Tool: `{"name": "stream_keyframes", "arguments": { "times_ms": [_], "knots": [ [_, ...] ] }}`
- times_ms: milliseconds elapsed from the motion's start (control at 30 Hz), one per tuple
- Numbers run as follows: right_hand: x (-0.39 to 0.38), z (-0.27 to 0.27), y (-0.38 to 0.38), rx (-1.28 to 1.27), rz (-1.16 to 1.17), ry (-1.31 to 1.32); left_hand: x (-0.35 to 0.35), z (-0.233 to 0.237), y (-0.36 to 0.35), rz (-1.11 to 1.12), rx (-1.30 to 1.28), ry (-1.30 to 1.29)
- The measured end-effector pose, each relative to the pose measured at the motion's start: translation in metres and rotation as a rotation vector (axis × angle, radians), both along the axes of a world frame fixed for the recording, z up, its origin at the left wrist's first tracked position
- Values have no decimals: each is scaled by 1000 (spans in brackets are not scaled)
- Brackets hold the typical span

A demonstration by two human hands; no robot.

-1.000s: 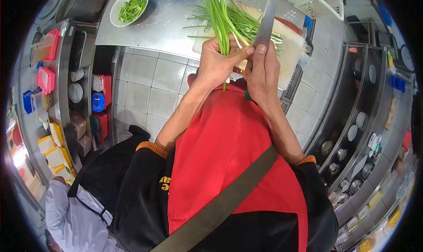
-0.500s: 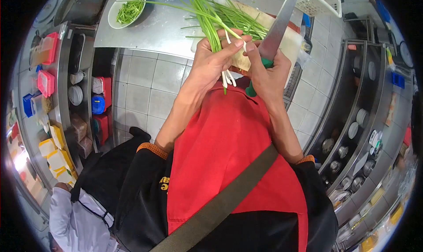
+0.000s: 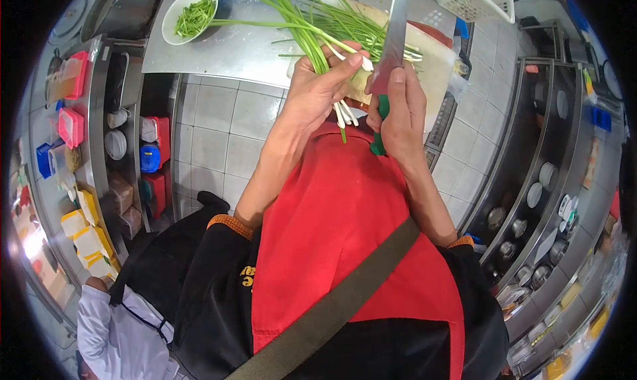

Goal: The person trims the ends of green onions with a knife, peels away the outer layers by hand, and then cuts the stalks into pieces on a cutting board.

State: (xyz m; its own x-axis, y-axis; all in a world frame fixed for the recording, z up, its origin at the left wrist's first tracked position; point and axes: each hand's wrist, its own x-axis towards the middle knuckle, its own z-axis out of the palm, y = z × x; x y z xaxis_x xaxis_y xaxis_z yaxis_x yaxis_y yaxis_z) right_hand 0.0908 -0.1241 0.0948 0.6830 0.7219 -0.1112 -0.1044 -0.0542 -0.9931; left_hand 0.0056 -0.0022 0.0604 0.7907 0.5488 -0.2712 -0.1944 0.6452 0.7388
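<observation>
Bunching green spring onions (image 3: 308,41) in a closed left hand (image 3: 308,94), the person holds them in front of the red apron (image 3: 352,227), near the cutting board (image 3: 434,68). One white bulb end (image 3: 367,65) is pinched between thumb and fingers; other pale ends hang below. The right hand (image 3: 406,111) is wrapped around the green handle of a knife (image 3: 394,38), blade pointing away. The step appears to be cleaning or trimming single stalks; the next move calls for a firm pinch and an edge kept clear of the left thumb. More stalks (image 3: 348,25) lie on the board; a white bowl (image 3: 170,21) of cut greens sits on the counter (image 3: 252,56). Fingers hide part of the handle; whether blade touches bulb is unclear.
</observation>
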Motion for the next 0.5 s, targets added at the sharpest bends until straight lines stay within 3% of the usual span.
{"name": "stream_keyframes", "arguments": {
  "times_ms": [500],
  "knots": [
    [-1,-8,4,6,-18,-222,4,7,-7,60,-35,21]
  ]
}}
